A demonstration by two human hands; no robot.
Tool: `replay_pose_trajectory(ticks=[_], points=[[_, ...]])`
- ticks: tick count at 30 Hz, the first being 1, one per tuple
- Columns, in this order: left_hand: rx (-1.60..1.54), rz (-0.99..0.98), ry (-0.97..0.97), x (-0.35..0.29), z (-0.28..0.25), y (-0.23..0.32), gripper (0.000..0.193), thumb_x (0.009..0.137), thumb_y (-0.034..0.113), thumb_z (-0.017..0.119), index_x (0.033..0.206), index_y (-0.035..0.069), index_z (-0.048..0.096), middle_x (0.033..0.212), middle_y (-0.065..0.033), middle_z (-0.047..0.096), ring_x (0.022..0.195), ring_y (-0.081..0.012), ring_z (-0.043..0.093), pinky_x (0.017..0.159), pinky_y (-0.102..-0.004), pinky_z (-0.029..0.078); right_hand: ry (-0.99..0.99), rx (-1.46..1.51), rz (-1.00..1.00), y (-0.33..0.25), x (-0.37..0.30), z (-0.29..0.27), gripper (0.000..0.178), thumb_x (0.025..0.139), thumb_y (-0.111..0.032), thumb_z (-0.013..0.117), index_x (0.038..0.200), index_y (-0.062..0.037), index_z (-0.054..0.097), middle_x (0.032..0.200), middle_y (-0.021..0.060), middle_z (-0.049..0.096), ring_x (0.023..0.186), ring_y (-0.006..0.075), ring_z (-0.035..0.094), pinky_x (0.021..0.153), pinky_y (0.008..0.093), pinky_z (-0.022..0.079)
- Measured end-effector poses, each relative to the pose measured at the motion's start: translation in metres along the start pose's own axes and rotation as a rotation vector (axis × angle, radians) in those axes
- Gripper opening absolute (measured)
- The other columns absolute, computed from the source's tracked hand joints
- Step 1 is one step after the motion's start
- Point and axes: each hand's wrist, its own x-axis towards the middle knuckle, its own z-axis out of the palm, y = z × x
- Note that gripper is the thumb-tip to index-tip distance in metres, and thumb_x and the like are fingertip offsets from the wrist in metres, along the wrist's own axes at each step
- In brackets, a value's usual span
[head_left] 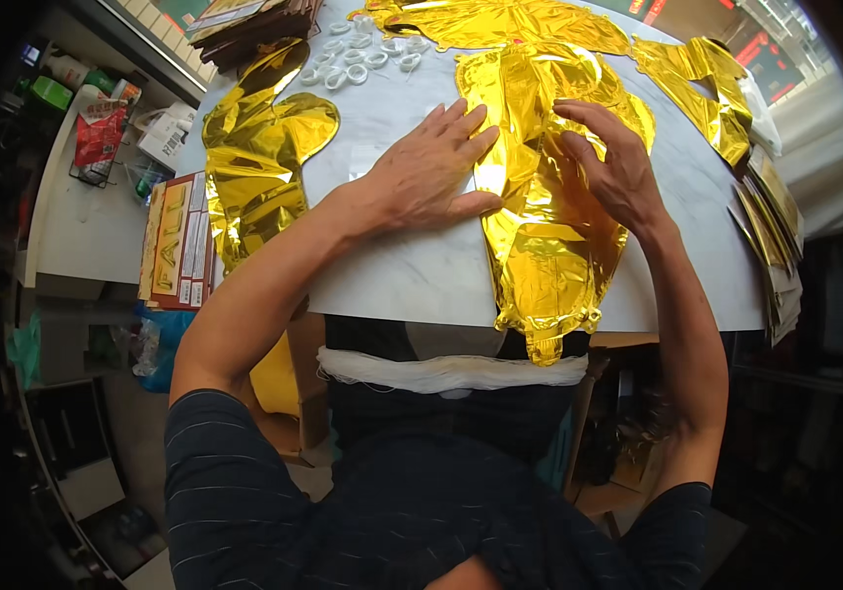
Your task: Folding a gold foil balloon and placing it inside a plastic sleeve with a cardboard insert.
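A flat, shiny gold foil balloon point(544, 270) lies in front of me on the marbled table, its narrow tail hanging over the near edge. My left hand point(431, 169) rests flat with fingers spread, the fingertips and thumb touching the balloon's left border. Over its upper right part is my right hand point(615, 167), fingers curved and the thumb apart from them, with nothing visible between. Another gold foil balloon point(259, 182) lies to the left of my left forearm. More gold foil pieces are spread at the far side point(505, 25) and far right point(702, 93).
Several small white coils point(355, 59) lie at the far left of the table point(382, 280), beside a stack of flat packages point(249, 28). More packages point(774, 221) sit along the right edge. A white thread bundle point(451, 372) stretches across my lap. Leftward stands a cluttered shelf point(82, 231).
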Motion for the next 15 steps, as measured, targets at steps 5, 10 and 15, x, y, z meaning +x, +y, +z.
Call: replay_pose_trajectory(ticks=[5, 10, 15], points=[[0.008, -0.016, 0.024, -0.007, 0.007, -0.005, 0.081, 0.101, 0.052, 0.062, 0.156, -0.003, 0.041, 0.162, -0.0304, 0.038, 0.154, -0.0464, 0.032, 0.130, -0.0511, 0.024, -0.226, -0.225, -0.324, -0.075, -0.017, -0.001, 0.043, 0.083, 0.008, 0.063, 0.124, -0.0022, 0.070, 0.133, 0.0154, 0.067, 0.127, 0.0352, 0.062, 0.112, 0.0461, 0.050], [0.008, -0.006, 0.049, -0.003, 0.009, -0.002, 0.080, 0.101, 0.051, 0.062, 0.154, -0.005, 0.043, 0.162, -0.0302, 0.039, 0.153, -0.0466, 0.033, 0.130, -0.0499, 0.024, -0.446, -0.226, -0.454, -0.101, -0.075, 0.018, 0.038, 0.085, -0.011, 0.069, 0.120, 0.0033, 0.066, 0.137, 0.0168, 0.062, 0.129, 0.0345, 0.060, 0.116, 0.0504, 0.046], [0.011, -0.010, 0.066, -0.005, 0.010, -0.002, 0.081, 0.101, 0.054, 0.062, 0.153, -0.005, 0.044, 0.161, -0.0309, 0.040, 0.154, -0.0464, 0.033, 0.130, -0.0498, 0.023, -0.466, -0.238, -0.420, -0.115, -0.110, 0.007, 0.039, 0.086, -0.010, 0.066, 0.123, 0.0043, 0.069, 0.141, 0.0193, 0.062, 0.135, 0.0345, 0.058, 0.118, 0.0513, 0.044]])
